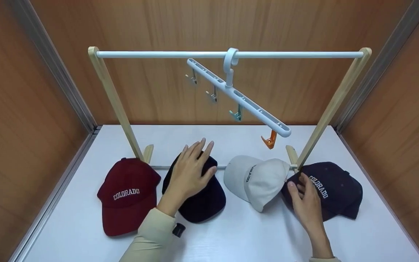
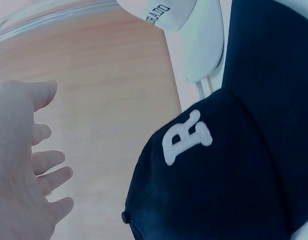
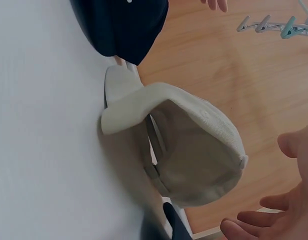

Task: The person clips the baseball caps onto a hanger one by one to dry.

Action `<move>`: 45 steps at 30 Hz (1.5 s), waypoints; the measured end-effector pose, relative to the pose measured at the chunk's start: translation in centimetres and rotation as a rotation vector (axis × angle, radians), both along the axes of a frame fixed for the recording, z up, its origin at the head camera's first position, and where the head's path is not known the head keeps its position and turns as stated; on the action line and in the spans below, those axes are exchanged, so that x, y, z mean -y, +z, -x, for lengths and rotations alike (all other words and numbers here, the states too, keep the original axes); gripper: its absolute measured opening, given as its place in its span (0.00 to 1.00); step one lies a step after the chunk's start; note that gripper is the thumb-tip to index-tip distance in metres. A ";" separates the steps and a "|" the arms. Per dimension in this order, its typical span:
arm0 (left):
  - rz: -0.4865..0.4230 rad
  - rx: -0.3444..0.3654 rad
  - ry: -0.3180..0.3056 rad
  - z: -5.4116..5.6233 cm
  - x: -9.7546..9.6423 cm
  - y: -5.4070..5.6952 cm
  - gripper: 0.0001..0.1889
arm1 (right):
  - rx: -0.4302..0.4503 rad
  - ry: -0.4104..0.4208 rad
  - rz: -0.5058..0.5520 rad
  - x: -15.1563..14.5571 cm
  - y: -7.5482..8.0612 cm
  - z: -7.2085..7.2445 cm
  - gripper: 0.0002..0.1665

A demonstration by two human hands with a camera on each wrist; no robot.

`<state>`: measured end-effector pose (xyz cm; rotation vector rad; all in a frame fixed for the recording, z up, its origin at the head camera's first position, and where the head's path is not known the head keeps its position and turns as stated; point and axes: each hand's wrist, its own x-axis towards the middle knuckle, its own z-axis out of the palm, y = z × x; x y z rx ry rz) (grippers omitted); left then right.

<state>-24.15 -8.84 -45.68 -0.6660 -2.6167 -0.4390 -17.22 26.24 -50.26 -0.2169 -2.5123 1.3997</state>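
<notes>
My left hand (image 1: 191, 174) hovers over a dark navy cap (image 1: 209, 203), fingers extended and spread. In the left wrist view this cap (image 2: 219, 165) carries a white letter R, and the hand (image 2: 24, 160) appears apart from it. My right hand (image 1: 308, 203) is above the brim side of another navy cap (image 1: 336, 185) lettered COLORADO, its fingers loosely bent. Seen from the right wrist, that hand (image 3: 279, 200) is loosely spread with nothing in it. Between the two navy caps lies a white cap (image 1: 267, 178), whose hollow inside faces the right wrist camera.
At the left rests a maroon COLORADO cap (image 1: 129, 193). A wooden-legged rack with a white bar (image 1: 158, 54) stands behind the caps. From it hangs a white hanger (image 1: 246, 100) with several clips, including an orange one (image 1: 270, 140). Wooden panels (image 1: 209, 22) enclose the white table (image 1: 67, 225).
</notes>
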 end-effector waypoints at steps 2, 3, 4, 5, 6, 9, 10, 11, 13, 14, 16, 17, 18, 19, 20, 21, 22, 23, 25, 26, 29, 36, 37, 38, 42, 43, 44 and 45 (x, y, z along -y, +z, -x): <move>-0.003 0.006 -0.004 0.0 -0.3 -0.1 0.38 | 0.029 -0.016 0.035 0.3 -0.3 -0.1 0.41; -0.001 0.012 -0.004 0.0 -0.5 -0.1 0.38 | 0.045 -0.021 0.059 0.5 -0.4 -0.1 0.41; -0.001 0.021 -0.004 0.0 -0.7 -0.2 0.38 | 0.064 -0.026 0.087 0.7 -0.5 -0.2 0.42; -0.003 0.029 -0.005 0.0 -0.8 -0.2 0.38 | 0.082 -0.027 0.119 0.9 -0.6 -0.2 0.42; -0.005 0.038 -0.005 0.0 -1.0 -0.3 0.38 | 0.098 -0.028 0.152 1.2 -0.7 -0.3 0.42; -0.014 0.067 -0.016 0.2 -1.6 -0.5 0.37 | 0.121 -0.010 0.274 1.9 -1.1 -0.2 0.42; -0.021 0.075 -0.022 0.3 -1.8 -0.5 0.37 | 0.122 -0.006 0.304 2.2 -1.2 -0.1 0.42; -0.026 0.079 -0.028 0.4 -2.0 -0.6 0.37 | 0.116 -0.002 0.333 2.4 -1.3 -0.1 0.42; -0.035 0.088 -0.040 0.6 -2.3 -0.7 0.37 | 0.102 0.000 0.376 2.7 -1.5 -0.1 0.41; -0.039 0.091 -0.043 0.7 -2.4 -0.7 0.36 | 0.097 -0.007 0.383 2.8 -1.6 -0.1 0.41; -0.051 0.101 -0.048 0.9 -2.7 -0.8 0.36 | 0.101 -0.014 0.396 3.0 -1.8 -0.1 0.40; -0.058 0.107 -0.051 0.9 -2.7 -0.9 0.36 | 0.104 -0.013 0.409 3.0 -1.9 -0.1 0.39; -0.067 0.117 -0.052 0.9 -2.8 -0.9 0.36 | 0.110 -0.011 0.422 3.0 -2.0 0.0 0.39; -0.076 0.127 -0.055 1.0 -2.9 -1.0 0.35 | 0.118 -0.008 0.439 3.1 -2.1 0.1 0.39; -0.085 0.137 -0.056 1.0 -3.0 -1.1 0.35 | 0.126 -0.003 0.457 3.1 -2.2 0.1 0.39; -0.096 0.149 -0.059 1.1 -3.1 -1.1 0.35 | 0.131 0.004 0.478 3.2 -2.2 0.2 0.39; -0.107 0.159 -0.062 1.1 -3.2 -1.2 0.35 | 0.133 0.010 0.501 3.2 -2.3 0.2 0.39; -0.120 0.170 -0.065 1.1 -3.3 -1.2 0.35 | 0.133 0.017 0.524 3.3 -2.3 0.3 0.39; -0.145 0.192 -0.070 1.2 -3.4 -1.2 0.35 | 0.132 0.030 0.562 3.4 -2.3 0.4 0.39; -0.156 0.202 -0.071 1.3 -3.5 -1.3 0.35 | 0.132 0.035 0.574 3.5 -2.3 0.4 0.39; -0.178 0.225 -0.072 1.4 -3.8 -1.4 0.34 | 0.132 0.045 0.593 3.8 -2.4 0.4 0.38; -0.181 0.230 -0.077 1.6 -4.1 -1.8 0.34 | 0.106 0.018 0.591 4.5 -2.5 0.4 0.34; -0.184 0.230 -0.079 1.6 -4.2 -1.8 0.33 | 0.101 0.016 0.596 4.6 -2.6 0.5 0.34; -0.189 0.234 -0.080 1.6 -4.2 -1.9 0.33 | 0.099 0.016 0.600 4.7 -2.6 0.5 0.33; -0.201 0.243 -0.084 1.6 -4.4 -2.2 0.33 | 0.103 0.010 0.604 5.0 -2.8 0.4 0.32; -0.202 0.245 -0.084 1.6 -4.5 -2.2 0.33 | 0.109 0.011 0.602 5.0 -2.8 0.3 0.32; -0.202 0.247 -0.081 1.5 -4.5 -2.3 0.32 | 0.111 0.013 0.601 5.1 -2.8 0.3 0.32; -0.202 0.249 -0.079 1.5 -4.6 -2.4 0.32 | 0.114 0.013 0.599 5.2 -2.8 0.3 0.32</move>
